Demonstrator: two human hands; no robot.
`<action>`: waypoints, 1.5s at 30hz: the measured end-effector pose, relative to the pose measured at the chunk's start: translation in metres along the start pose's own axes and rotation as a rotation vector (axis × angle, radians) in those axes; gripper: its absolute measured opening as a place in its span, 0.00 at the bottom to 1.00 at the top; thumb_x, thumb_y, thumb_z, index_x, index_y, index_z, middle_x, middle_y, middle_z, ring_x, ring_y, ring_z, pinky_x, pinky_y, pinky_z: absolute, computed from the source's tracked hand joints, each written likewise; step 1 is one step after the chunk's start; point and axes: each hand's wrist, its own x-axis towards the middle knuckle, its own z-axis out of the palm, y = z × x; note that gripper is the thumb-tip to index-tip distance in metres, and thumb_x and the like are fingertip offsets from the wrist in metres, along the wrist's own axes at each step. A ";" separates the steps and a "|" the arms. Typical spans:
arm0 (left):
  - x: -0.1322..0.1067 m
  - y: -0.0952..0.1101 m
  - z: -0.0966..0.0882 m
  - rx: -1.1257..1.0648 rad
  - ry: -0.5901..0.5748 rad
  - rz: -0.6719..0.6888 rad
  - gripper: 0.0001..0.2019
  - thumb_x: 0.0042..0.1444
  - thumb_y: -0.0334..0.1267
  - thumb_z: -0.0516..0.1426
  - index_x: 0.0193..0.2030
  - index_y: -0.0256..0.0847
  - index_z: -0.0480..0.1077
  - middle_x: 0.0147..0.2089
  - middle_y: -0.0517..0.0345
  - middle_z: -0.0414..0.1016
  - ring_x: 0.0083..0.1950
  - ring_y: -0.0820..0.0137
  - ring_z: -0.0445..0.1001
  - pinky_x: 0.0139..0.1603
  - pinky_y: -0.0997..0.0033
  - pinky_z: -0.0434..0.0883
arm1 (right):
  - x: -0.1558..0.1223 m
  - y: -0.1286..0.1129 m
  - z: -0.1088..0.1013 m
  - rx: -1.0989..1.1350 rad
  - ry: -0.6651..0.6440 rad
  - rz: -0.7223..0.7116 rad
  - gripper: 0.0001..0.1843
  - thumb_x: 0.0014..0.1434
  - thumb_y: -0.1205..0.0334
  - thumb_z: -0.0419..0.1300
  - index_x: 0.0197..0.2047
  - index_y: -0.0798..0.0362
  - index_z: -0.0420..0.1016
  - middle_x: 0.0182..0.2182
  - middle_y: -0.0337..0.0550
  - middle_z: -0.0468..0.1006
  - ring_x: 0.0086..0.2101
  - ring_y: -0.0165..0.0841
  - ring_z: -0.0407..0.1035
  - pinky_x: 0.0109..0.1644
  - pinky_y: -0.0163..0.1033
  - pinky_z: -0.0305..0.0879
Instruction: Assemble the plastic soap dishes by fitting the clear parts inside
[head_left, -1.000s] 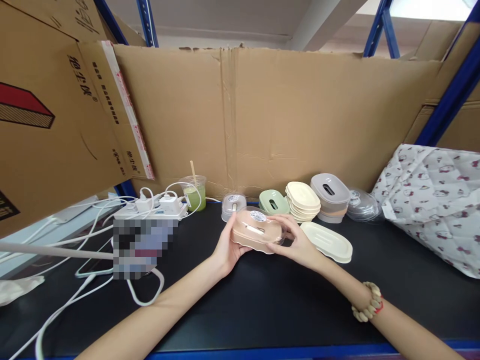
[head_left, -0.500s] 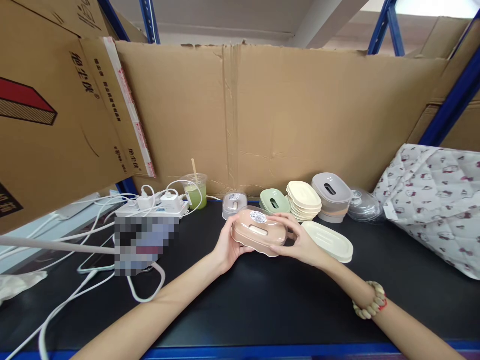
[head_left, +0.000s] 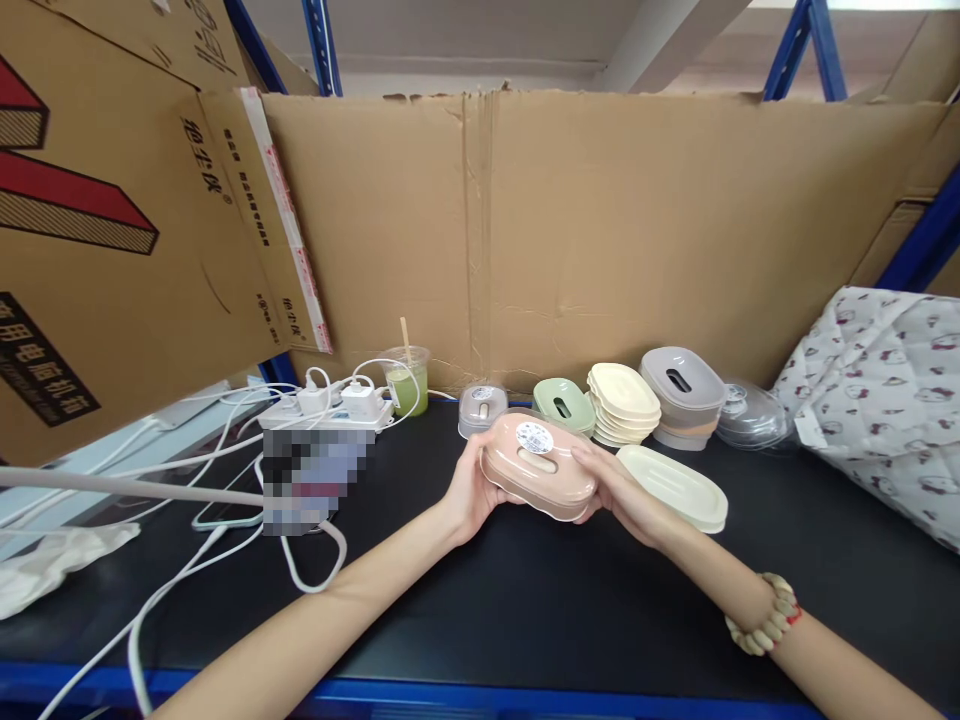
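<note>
A pink soap box (head_left: pixel 537 462) with a clear lid and a round white sticker is held just above the black table (head_left: pixel 570 610), tilted toward me. My left hand (head_left: pixel 469 488) grips its left end and my right hand (head_left: pixel 622 488) grips its right end. Just right of my right hand lies a cream soap tray (head_left: pixel 675 486). Behind the box stand a small clear-lidded box (head_left: pixel 481 408), a green lid (head_left: pixel 562 405), a stack of cream trays (head_left: pixel 624 402), a grey box (head_left: pixel 684 395) and a clear lid (head_left: pixel 752 424).
A tall cardboard sheet (head_left: pixel 600 230) walls the back. A power strip with chargers (head_left: pixel 330 408), white cables and a green drink cup (head_left: pixel 407 380) lie at the left. A patterned fabric bag (head_left: pixel 885 390) sits at the right. A large carton (head_left: pixel 112 230) overhangs the left.
The clear lid now sits down on the pink base. Both hands have tilted the box toward me and shifted it slightly right.
</note>
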 end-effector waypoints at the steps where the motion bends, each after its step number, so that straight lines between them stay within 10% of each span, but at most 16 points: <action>1: 0.000 0.000 -0.001 0.012 -0.020 0.006 0.18 0.58 0.41 0.45 0.39 0.32 0.72 0.26 0.51 0.75 0.26 0.67 0.72 0.23 0.71 0.71 | -0.001 -0.001 -0.001 0.008 0.001 0.009 0.34 0.45 0.41 0.62 0.52 0.50 0.67 0.39 0.45 0.75 0.30 0.33 0.70 0.22 0.35 0.69; 5: 0.000 -0.001 -0.003 0.086 -0.082 0.057 0.18 0.57 0.44 0.49 0.46 0.34 0.70 0.40 0.46 0.78 0.35 0.63 0.76 0.27 0.67 0.75 | 0.001 -0.002 -0.005 0.014 0.024 -0.022 0.35 0.41 0.44 0.65 0.51 0.51 0.68 0.35 0.44 0.76 0.26 0.32 0.69 0.22 0.35 0.68; 12: 0.002 -0.004 -0.005 0.188 -0.125 0.146 0.22 0.46 0.45 0.63 0.47 0.37 0.70 0.41 0.49 0.76 0.33 0.66 0.76 0.25 0.69 0.75 | 0.004 -0.001 -0.008 0.023 0.105 -0.147 0.33 0.37 0.47 0.68 0.47 0.49 0.70 0.48 0.44 0.75 0.50 0.42 0.66 0.53 0.44 0.63; 23: -0.001 -0.008 -0.003 0.138 -0.125 0.103 0.22 0.53 0.47 0.57 0.53 0.39 0.67 0.49 0.46 0.75 0.42 0.60 0.76 0.29 0.67 0.76 | 0.000 -0.006 -0.005 0.109 0.057 -0.039 0.29 0.46 0.46 0.63 0.50 0.49 0.71 0.48 0.44 0.75 0.51 0.44 0.65 0.56 0.48 0.61; 30: 0.000 -0.004 -0.001 -0.043 -0.228 -0.022 0.22 0.61 0.47 0.48 0.56 0.36 0.64 0.49 0.44 0.75 0.48 0.62 0.75 0.50 0.62 0.71 | 0.003 -0.003 0.003 0.354 0.119 0.065 0.25 0.62 0.49 0.45 0.56 0.51 0.67 0.50 0.45 0.74 0.51 0.39 0.67 0.54 0.45 0.64; 37: 0.001 -0.008 0.000 0.088 -0.180 -0.019 0.30 0.54 0.50 0.56 0.59 0.35 0.58 0.52 0.40 0.73 0.42 0.60 0.77 0.45 0.61 0.72 | -0.001 0.002 0.004 0.202 0.023 -0.046 0.35 0.48 0.51 0.62 0.59 0.44 0.59 0.55 0.43 0.69 0.50 0.41 0.67 0.44 0.44 0.69; 45: 0.006 -0.015 -0.010 0.371 -0.114 0.186 0.27 0.38 0.59 0.63 0.38 0.38 0.72 0.29 0.58 0.74 0.30 0.70 0.72 0.28 0.76 0.66 | 0.002 0.015 0.000 0.011 -0.049 0.002 0.36 0.43 0.40 0.63 0.52 0.50 0.69 0.45 0.46 0.76 0.44 0.43 0.70 0.49 0.50 0.65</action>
